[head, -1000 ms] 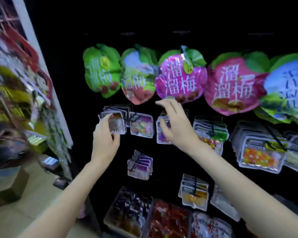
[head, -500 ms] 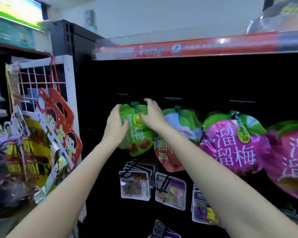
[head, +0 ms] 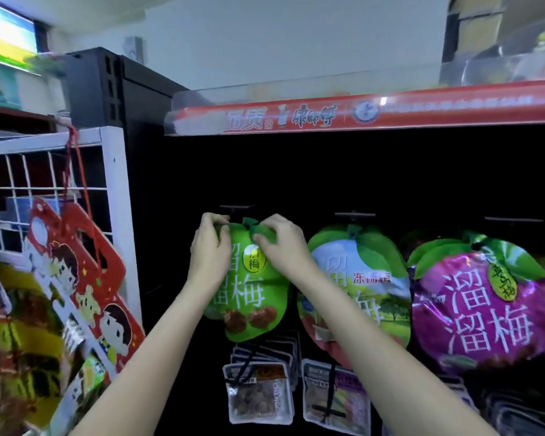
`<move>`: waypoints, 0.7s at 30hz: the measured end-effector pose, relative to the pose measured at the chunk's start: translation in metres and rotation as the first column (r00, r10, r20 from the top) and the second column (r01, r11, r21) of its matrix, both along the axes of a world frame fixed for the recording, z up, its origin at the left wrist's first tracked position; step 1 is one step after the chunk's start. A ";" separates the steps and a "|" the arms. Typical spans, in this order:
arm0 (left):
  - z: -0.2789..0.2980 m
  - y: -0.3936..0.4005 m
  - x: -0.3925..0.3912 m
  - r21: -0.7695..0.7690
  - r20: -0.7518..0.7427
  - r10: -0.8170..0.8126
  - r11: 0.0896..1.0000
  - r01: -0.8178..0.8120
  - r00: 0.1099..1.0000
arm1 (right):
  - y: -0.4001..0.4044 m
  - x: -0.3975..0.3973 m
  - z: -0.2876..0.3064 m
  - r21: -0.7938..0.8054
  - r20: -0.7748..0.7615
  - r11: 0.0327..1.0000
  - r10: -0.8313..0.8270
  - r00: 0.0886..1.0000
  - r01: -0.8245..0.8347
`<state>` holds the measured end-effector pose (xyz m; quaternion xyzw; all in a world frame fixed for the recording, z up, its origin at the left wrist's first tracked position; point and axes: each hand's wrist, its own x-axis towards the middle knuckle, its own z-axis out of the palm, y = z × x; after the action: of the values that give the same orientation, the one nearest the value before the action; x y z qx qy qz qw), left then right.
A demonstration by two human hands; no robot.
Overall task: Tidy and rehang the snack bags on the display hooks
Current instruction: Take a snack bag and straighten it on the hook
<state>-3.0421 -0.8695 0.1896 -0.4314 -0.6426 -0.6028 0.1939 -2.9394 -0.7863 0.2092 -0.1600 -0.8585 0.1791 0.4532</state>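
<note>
Left hand [head: 209, 250]: fingers curled, pinching the green bag's top left edge.
Right hand [head: 282, 245]: pinching its top right leaf.
Green bag [head: 254, 305]: plum-shaped, white characters (leftmost hook, upper row).
Neighbours: blue-green bag [head: 364, 287] beside it, purple bag [head: 482, 313] beyond.

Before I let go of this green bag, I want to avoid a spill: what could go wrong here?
1. Both hands, left hand and right hand, pinch the top of the green plum bag just below its hook; whether the hole is on the hook is hidden, so it might drop.
2. The right forearm lies across the blue-and-green bag; pulling back could swing it.
</note>
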 end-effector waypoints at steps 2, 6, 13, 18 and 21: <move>-0.004 -0.002 -0.001 -0.011 0.002 -0.025 1.000 0.025 1.000 | -0.005 0.004 -0.001 -0.015 0.036 0.999 -0.029 0.999 0.029; -0.014 -0.008 0.011 0.111 -0.075 0.044 0.993 -0.035 0.996 | -0.030 0.027 -0.010 0.041 -0.099 0.996 -0.078 0.992 0.082; -0.038 -0.004 0.055 0.204 -0.382 0.001 0.975 0.084 0.924 | -0.054 0.114 -0.041 0.123 -0.423 0.934 -0.256 0.869 0.335; -0.029 0.021 0.077 -0.053 -0.412 -0.167 0.986 0.160 0.896 | -0.007 0.137 -0.006 0.054 -0.132 0.896 -0.431 0.892 0.441; -0.019 0.038 0.081 -0.194 -0.456 -0.166 0.977 0.084 0.875 | 0.019 0.134 0.021 0.034 0.234 0.902 -0.426 0.874 0.431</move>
<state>-2.9613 -0.8316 0.1710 -0.6198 -0.5958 -0.4354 0.2671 -2.8050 -0.7670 0.2305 -0.3705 -0.8476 0.0623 0.3747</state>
